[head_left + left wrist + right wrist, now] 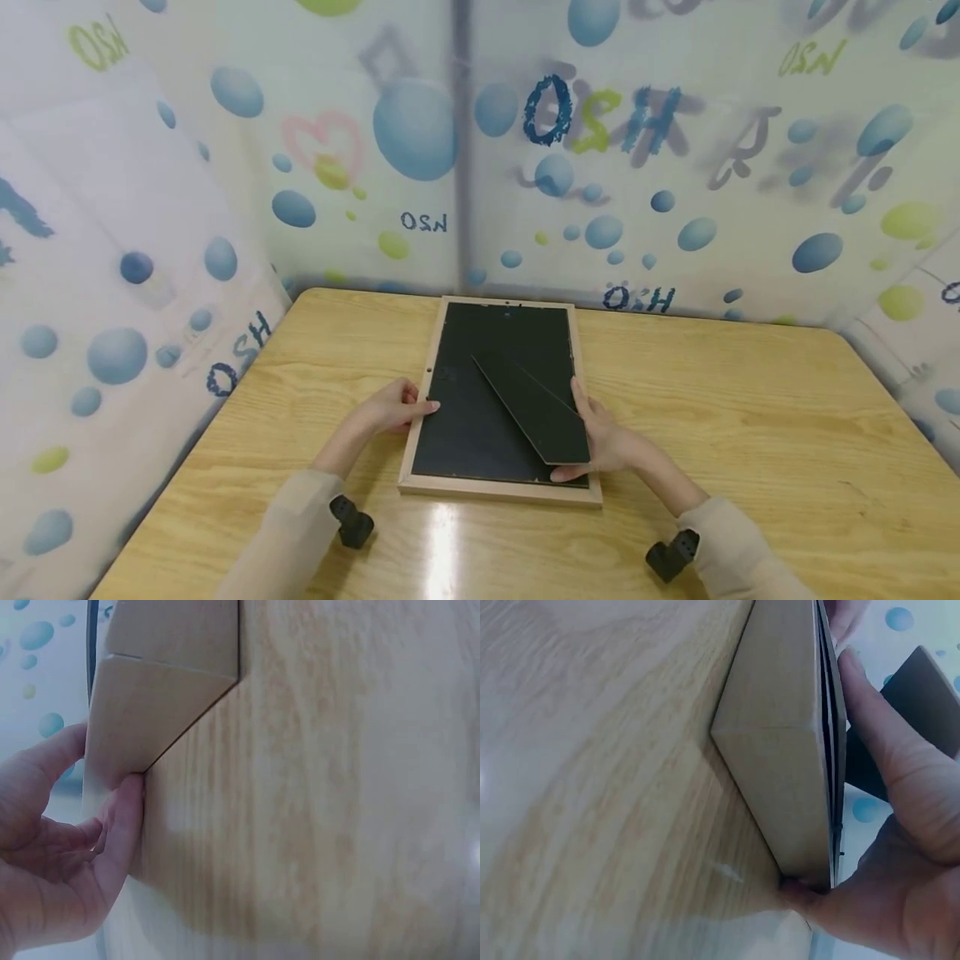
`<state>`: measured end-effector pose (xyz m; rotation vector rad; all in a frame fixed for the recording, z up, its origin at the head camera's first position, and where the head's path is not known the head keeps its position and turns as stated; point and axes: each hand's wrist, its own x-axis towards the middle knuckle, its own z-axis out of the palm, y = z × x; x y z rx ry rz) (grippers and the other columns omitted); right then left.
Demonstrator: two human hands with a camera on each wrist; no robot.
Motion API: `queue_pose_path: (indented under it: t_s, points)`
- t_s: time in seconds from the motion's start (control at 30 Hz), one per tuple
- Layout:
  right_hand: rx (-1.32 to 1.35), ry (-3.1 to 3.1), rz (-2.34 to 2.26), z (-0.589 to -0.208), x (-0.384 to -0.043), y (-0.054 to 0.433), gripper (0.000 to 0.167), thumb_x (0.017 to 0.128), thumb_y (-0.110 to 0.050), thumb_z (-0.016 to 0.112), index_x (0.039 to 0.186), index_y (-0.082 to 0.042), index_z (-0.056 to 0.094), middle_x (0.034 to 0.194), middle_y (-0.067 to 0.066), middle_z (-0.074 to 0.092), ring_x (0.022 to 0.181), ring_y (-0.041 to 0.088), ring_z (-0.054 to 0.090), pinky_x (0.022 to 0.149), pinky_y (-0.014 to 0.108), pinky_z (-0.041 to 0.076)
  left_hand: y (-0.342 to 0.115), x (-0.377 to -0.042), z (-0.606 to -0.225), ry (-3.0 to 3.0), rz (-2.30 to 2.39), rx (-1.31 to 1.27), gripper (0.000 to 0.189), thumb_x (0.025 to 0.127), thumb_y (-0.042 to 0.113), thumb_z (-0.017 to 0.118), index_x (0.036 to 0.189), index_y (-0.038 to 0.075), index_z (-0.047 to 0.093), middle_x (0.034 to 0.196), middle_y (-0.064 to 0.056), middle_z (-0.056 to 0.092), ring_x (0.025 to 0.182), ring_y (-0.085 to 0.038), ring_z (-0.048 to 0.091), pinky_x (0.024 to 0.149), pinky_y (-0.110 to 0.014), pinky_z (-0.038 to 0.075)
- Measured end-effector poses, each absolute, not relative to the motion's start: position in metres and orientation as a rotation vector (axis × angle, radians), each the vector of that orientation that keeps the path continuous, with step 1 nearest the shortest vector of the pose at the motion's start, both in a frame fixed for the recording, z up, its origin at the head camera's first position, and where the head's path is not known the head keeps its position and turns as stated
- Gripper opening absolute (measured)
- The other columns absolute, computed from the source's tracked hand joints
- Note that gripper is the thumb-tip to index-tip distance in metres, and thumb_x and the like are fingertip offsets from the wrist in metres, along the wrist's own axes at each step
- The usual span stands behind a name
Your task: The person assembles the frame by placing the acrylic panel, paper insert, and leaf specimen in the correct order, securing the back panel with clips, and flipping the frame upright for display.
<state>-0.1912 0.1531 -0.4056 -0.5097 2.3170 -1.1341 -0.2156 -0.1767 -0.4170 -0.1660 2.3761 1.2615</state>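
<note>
A picture frame (500,492) of pale wood lies face down on the table, its black backing board (465,433) upward. A black easel stand (536,412) slants across the board, its wide end lifted at the lower right. My left hand (392,406) grips the left edge, thumb on top and fingers against the side. In the left wrist view, fingertips of that hand (60,855) reach the bottom of the wooden side. On the right edge, my right hand (607,437) holds the frame, its thumb on the backing near the corner. The right wrist view shows a thin gap beside the backing.
The wooden table (750,433) extends to both sides of the frame. Behind it hangs a pale curtain (675,225) printed with blue and green bubbles and letters. Small black wrist cameras sit on both sleeves (288,529).
</note>
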Motion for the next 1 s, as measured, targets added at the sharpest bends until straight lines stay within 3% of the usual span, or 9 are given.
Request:
queue_pose_path:
  t_s: [0.07, 0.2, 0.37, 0.67, 0.8, 1.0]
  points:
    - [-0.698, 2.430, -0.979, -0.405, -0.190, 0.156, 0.136, 0.063, -0.043, 0.081, 0.138, 0.003, -0.022, 0.141, 0.040, 0.001, 0.127, 0.057, 0.009, 0.096, 0.072, 0.015, -0.177, -0.215, -0.417, 2.414, 1.241, -0.128, 0.038, 0.087, 0.028, 0.062, 0.104, 0.000, 0.043, 0.090, -0.008, 0.044, 0.079, -0.016, 0.049, 0.064, -0.025, 0.048]
    - [-0.839, 2.471, -0.972, -0.408, -0.184, 0.157, 0.133, 0.065, -0.041, 0.080, 0.137, 0.009, -0.019, 0.140, 0.042, 0.001, 0.123, 0.062, 0.012, 0.094, 0.073, 0.016, -0.175, -0.207, -0.416, 2.510, 1.096, -0.038, 0.051, 0.084, 0.037, 0.064, 0.111, -0.002, 0.044, 0.098, -0.013, 0.050, 0.085, -0.020, 0.050, 0.069, -0.029, 0.045]
    - [-0.802, 2.464, -0.971, -0.409, -0.179, 0.154, 0.133, 0.064, -0.044, 0.079, 0.137, 0.010, -0.018, 0.142, 0.039, -0.002, 0.125, 0.061, 0.009, 0.094, 0.073, 0.016, -0.174, -0.198, -0.412, 2.529, 0.992, 0.001, 0.073, 0.073, 0.045, 0.073, 0.120, -0.002, 0.041, 0.113, -0.016, 0.051, 0.098, -0.024, 0.052, 0.080, -0.038, 0.046]
    - [-0.616, 2.439, -0.902, -0.402, -0.183, 0.149, 0.132, 0.061, -0.048, 0.080, 0.141, 0.008, -0.009, 0.145, 0.035, -0.001, 0.129, 0.054, 0.009, 0.097, 0.070, 0.017, -0.166, -0.199, -0.406, 2.566, 0.970, -0.046, 0.063, 0.070, 0.034, 0.078, 0.109, -0.001, 0.043, 0.096, -0.012, 0.052, 0.085, -0.020, 0.051, 0.073, -0.032, 0.044]
    - [-0.606, 2.435, -0.899, -0.399, -0.181, 0.148, 0.128, 0.061, -0.045, 0.081, 0.143, 0.005, -0.003, 0.146, 0.034, -0.003, 0.129, 0.054, 0.008, 0.097, 0.070, 0.017, -0.164, -0.200, -0.407, 2.568, 0.941, -0.051, 0.064, 0.070, 0.035, 0.078, 0.109, -0.001, 0.042, 0.096, -0.011, 0.050, 0.085, -0.021, 0.050, 0.073, -0.032, 0.043]
    - [-0.672, 2.439, -1.035, -0.402, -0.175, 0.147, 0.111, 0.064, -0.032, 0.082, 0.146, -0.008, 0.012, 0.149, 0.027, -0.002, 0.133, 0.051, 0.004, 0.099, 0.068, 0.018, -0.167, -0.199, -0.409, 2.565, 0.947, -0.023, 0.067, 0.072, 0.039, 0.075, 0.113, -0.002, 0.042, 0.102, -0.014, 0.047, 0.088, -0.023, 0.049, 0.075, -0.035, 0.043]
